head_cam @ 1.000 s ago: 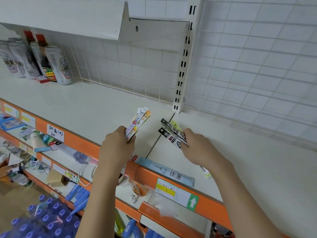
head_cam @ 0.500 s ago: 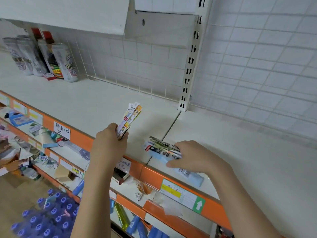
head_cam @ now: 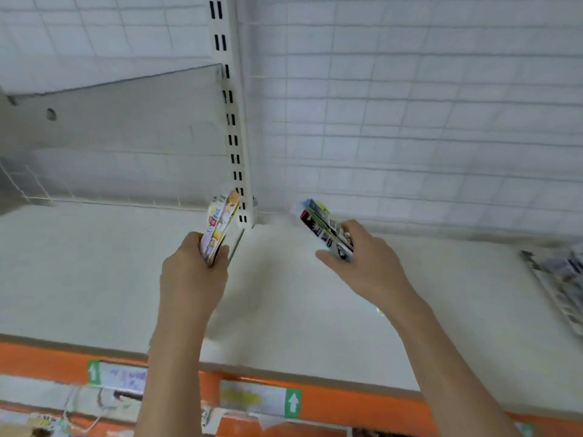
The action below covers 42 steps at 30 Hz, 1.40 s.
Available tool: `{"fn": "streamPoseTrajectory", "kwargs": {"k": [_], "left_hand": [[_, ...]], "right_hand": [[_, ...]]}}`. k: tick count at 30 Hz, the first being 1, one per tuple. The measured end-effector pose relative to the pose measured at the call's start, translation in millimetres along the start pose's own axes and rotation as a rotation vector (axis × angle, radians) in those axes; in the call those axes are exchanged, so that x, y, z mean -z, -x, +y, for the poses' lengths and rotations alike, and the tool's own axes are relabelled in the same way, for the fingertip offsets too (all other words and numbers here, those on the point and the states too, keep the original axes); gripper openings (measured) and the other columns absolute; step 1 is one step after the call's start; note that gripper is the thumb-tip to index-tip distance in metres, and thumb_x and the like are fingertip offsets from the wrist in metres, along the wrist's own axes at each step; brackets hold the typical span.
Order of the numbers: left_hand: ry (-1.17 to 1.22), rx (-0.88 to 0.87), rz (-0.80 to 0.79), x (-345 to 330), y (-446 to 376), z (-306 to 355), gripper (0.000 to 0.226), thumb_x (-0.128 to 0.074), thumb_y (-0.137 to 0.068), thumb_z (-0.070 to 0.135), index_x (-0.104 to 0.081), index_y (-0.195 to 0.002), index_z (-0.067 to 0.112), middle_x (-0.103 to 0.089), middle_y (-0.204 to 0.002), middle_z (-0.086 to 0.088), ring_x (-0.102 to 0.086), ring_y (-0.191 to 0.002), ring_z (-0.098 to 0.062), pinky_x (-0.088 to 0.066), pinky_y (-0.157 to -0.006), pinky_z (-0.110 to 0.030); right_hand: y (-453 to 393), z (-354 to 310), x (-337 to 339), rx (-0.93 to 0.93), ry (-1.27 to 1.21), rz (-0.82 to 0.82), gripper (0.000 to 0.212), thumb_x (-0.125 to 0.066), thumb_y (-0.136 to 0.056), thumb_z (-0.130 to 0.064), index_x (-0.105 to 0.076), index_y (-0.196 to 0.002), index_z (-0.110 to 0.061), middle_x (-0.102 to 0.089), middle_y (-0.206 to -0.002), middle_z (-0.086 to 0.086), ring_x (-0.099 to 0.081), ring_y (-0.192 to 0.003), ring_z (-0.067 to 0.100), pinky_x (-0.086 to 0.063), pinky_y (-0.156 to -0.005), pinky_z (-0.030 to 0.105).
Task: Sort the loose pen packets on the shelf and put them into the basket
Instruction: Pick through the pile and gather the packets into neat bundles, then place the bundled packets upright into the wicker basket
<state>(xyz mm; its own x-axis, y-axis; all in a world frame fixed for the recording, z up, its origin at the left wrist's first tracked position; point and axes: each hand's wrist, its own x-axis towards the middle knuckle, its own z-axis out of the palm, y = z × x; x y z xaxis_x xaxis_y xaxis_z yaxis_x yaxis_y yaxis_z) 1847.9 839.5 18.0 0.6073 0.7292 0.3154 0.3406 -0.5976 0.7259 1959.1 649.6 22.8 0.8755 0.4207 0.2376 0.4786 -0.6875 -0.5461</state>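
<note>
Above the white shelf (head_cam: 94,279), left hand (head_cam: 192,275) and right hand (head_cam: 369,266) are each gripping packets (head_cam: 220,225): seemingly light, slippery, best pinched across the stack.

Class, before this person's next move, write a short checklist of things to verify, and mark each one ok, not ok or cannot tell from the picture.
1. Left hand grips the white and orange packets firmly: ok.
2. Right hand holds the black and red packets: ok.
3. The two bundles are kept apart, not mixed: ok.
4. Basket in reach: cannot tell; the blurred wire-like object at the right edge may be it.
5. Shelf between the hands free of loose packets: ok.
6. Every packet collected: cannot tell, the picture is blurred.
</note>
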Motion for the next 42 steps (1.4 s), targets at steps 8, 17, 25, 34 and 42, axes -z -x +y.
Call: {"fn": "streamPoseTrajectory", "kwargs": {"k": [8, 17, 25, 34, 42], "left_hand": [[0.177, -0.076, -0.030, -59, 29, 86, 0.015, -0.056, -0.091, 0.021, -0.047, -0.093, 0.010, -0.044, -0.064, 0.009, -0.041, -0.055, -0.003, -0.030, -0.043, -0.011], [0.292, -0.090, -0.009, -133, 123, 187, 0.038, -0.057, -0.091, 0.024, -0.032, -0.062, 0.024, -0.040, -0.052, 0.003, -0.041, -0.047, -0.016, -0.031, -0.045, -0.025], [0.349, -0.065, -0.052, -185, 209, 267, 0.032, -0.052, -0.093, 0.026, -0.036, -0.066, 0.024, -0.048, -0.057, 0.000, -0.054, -0.057, -0.031, -0.043, -0.051, -0.042], [0.307, 0.002, -0.113, -202, 227, 295, 0.030, -0.053, -0.093, 0.029, -0.040, -0.071, 0.013, -0.043, -0.059, -0.004, -0.039, -0.049, -0.020, -0.032, -0.039, -0.018], [0.402, 0.076, -0.161, -216, 225, 306, 0.025, -0.055, -0.092, 0.031, -0.049, -0.087, 0.007, -0.046, -0.064, -0.004, -0.043, -0.053, -0.019, -0.034, -0.047, -0.025]], "right_hand": [[13, 82, 61, -0.116, -0.411, 0.285, 0.028, -0.060, -0.089, -0.037, -0.052, -0.085, -0.011, -0.064, -0.070, 0.008, -0.066, -0.067, 0.014, -0.048, -0.062, 0.028], [57, 184, 137, -0.094, -0.596, 0.338, 0.022, -0.068, -0.084, -0.033, -0.051, -0.075, -0.023, -0.055, -0.058, -0.001, -0.058, -0.057, 0.018, -0.048, -0.058, 0.035], [89, 275, 231, -0.083, -0.842, 0.440, 0.017, -0.071, -0.082, -0.020, -0.061, -0.094, -0.028, -0.068, -0.074, -0.017, -0.064, -0.070, -0.005, -0.048, -0.064, 0.008], [100, 309, 249, -0.140, -0.824, 0.420, 0.018, -0.071, -0.082, -0.015, -0.065, -0.100, -0.014, -0.069, -0.074, -0.014, -0.067, -0.072, 0.005, -0.051, -0.067, 0.017], [100, 319, 287, -0.179, -0.655, 0.489, 0.031, -0.063, -0.088, -0.020, -0.043, -0.065, -0.014, -0.042, -0.048, -0.012, -0.037, -0.046, 0.008, -0.034, -0.049, 0.018]]}}
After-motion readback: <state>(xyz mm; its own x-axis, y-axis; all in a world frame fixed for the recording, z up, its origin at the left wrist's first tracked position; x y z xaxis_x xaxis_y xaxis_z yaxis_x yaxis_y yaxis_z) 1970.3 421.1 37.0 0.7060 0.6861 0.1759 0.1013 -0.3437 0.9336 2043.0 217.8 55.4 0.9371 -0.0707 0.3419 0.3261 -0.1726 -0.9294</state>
